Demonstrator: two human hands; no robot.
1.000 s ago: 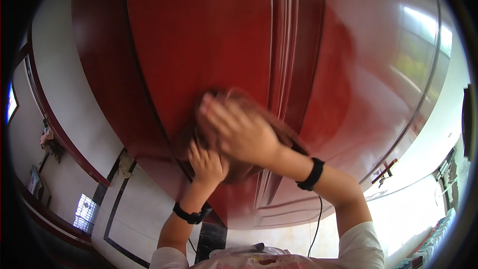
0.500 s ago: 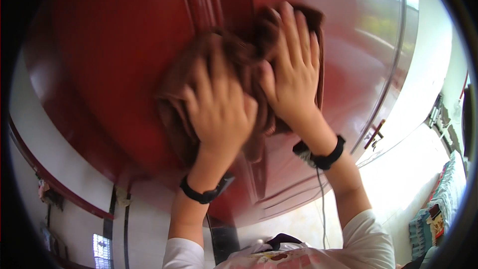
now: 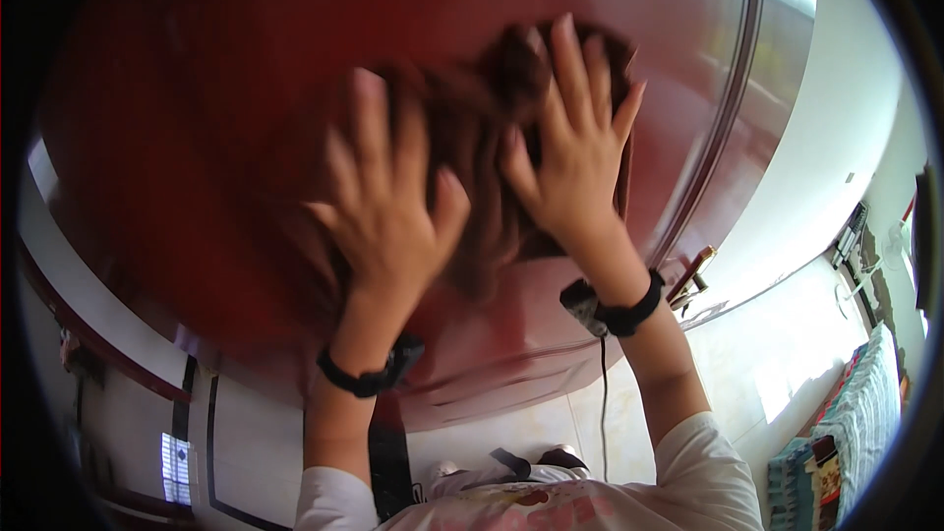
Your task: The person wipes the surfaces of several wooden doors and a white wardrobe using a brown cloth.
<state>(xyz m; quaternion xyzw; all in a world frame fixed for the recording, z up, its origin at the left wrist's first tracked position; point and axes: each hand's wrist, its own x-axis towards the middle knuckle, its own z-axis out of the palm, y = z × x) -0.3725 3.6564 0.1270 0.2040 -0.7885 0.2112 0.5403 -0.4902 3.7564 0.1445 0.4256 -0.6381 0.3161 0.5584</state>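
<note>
Patterned fabric [image 3: 848,428] borders the pale tiled floor [image 3: 739,413].

Before you stands the door [image 3: 246,138], with the cloth [image 3: 472,152] against it. Your left hand [image 3: 386,211] lies over the cloth's left part, your right hand [image 3: 580,157] over its right, slightly farther up. The handle [image 3: 696,273] sits right of your right wrist; a cable [image 3: 605,403] hangs below that wrist, above the floor [image 3: 649,423].

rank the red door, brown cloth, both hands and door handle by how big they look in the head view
1. Red door
2. Brown cloth, partly covered by the hands
3. Left hand and right hand: they look alike, so I won't rank one above the other
4. Door handle
</note>
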